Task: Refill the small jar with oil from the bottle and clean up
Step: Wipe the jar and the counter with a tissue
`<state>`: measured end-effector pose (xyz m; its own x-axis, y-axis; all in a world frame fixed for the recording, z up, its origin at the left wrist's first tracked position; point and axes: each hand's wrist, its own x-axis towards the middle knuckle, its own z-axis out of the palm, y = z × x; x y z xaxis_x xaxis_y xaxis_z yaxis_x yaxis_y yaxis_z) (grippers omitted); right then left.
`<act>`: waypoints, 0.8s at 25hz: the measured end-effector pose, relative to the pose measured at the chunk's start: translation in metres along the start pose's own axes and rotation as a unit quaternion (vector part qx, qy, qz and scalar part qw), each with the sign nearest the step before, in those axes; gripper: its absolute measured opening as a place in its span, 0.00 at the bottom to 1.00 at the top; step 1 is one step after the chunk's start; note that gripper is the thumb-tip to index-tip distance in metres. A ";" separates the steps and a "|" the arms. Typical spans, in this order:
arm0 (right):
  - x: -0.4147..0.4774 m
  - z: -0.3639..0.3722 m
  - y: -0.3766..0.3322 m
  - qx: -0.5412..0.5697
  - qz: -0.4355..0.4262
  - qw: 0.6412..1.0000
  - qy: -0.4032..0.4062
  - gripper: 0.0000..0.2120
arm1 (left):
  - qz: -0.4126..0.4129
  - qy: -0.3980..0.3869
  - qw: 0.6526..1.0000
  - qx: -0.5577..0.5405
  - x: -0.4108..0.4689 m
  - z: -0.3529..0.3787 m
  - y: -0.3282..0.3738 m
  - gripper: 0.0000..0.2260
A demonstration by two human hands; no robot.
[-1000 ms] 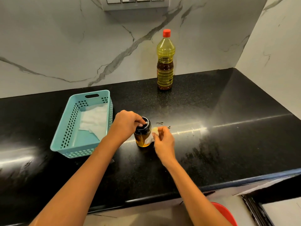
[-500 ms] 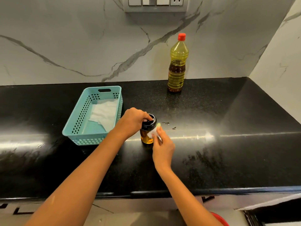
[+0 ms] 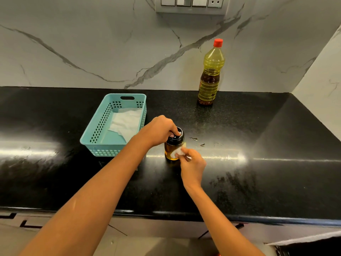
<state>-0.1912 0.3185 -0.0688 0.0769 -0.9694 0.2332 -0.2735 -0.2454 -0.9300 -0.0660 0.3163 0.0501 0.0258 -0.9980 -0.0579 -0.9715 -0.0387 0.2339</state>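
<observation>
A small glass jar [image 3: 170, 150] holding amber oil stands on the black counter [image 3: 258, 182], its black lid on top. My left hand [image 3: 158, 130] grips the lid from above. My right hand [image 3: 191, 166] pinches a small white tissue [image 3: 178, 152] and presses it against the jar's right side. The oil bottle [image 3: 210, 74] with a red cap stands upright against the back wall, to the right of the jar. A few oil drops [image 3: 193, 139] lie on the counter just right of the jar.
A teal plastic basket [image 3: 96, 137] with white tissues [image 3: 127, 121] inside sits left of the jar. Marble walls close the back and the right side. A switch panel [image 3: 190, 4] hangs on the back wall. The counter's front edge runs below my forearms.
The camera view has shifted so the scene sits further right and lower. My right hand has slid the tissue a little down the jar's side. My left hand keeps its hold on the lid.
</observation>
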 end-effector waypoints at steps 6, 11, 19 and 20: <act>0.011 -0.003 0.004 -0.010 -0.090 0.996 -0.006 0.05 | -0.025 0.000 0.999 -0.033 0.005 -0.003 0.001 0.12; 0.019 -0.017 0.009 -0.186 -0.375 0.902 -0.107 0.06 | -0.031 -0.001 0.999 -0.039 0.003 -0.003 0.001 0.13; 0.037 -0.017 -0.006 -0.241 -0.532 0.809 -0.073 0.13 | -0.023 -0.001 0.999 -0.033 0.002 0.001 -0.003 0.14; 0.038 -0.015 -0.009 -0.247 -0.537 0.803 -0.075 0.14 | -0.022 -0.001 0.999 -0.036 0.002 0.001 -0.003 0.14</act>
<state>-0.1999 0.2838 -0.0473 0.6272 -0.1938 0.7543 -0.3163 -0.9485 0.0193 -0.0630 0.3148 0.0484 0.0681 -0.9952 -0.0708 -0.9498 -0.0864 0.3006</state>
